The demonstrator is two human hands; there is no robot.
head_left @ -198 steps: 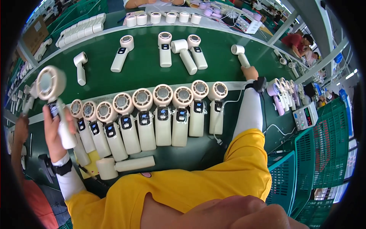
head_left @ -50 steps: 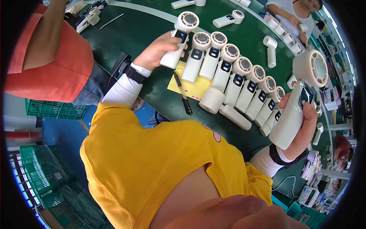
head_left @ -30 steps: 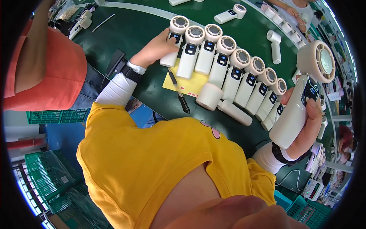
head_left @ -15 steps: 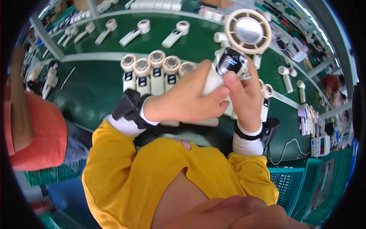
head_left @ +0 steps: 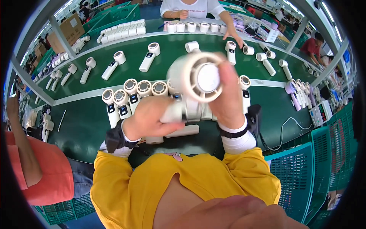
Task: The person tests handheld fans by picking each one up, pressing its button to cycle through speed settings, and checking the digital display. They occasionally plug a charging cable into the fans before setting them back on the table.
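Note:
A cream handheld fan point(head_left: 208, 77) is up in front of me, its round grille with a silvery centre turned toward the camera and partly blurred. My left hand point(head_left: 149, 116) is closed round its handle, low and to the left. My right hand point(head_left: 230, 101) grips the side of the fan's head, with the thumb along the rim. Beneath and behind my hands stands a group of similar fans point(head_left: 130, 87) with small dark displays on their handles. Part of that group is hidden by my hands and the held fan.
More white fans point(head_left: 150, 57) lie along the green conveyor point(head_left: 99, 68) beyond a pale rail. Opposite, a co-worker's hand point(head_left: 233, 35) reaches to one fan. At the right are lilac and white fans point(head_left: 299, 95), a small meter box point(head_left: 321, 113) and green crates point(head_left: 291, 175). Another person point(head_left: 38, 171) is at left.
The held fan has come down and left, and its display is out of sight. My right hand has shifted from the handle to the fan's head. The view now takes in more of the far side.

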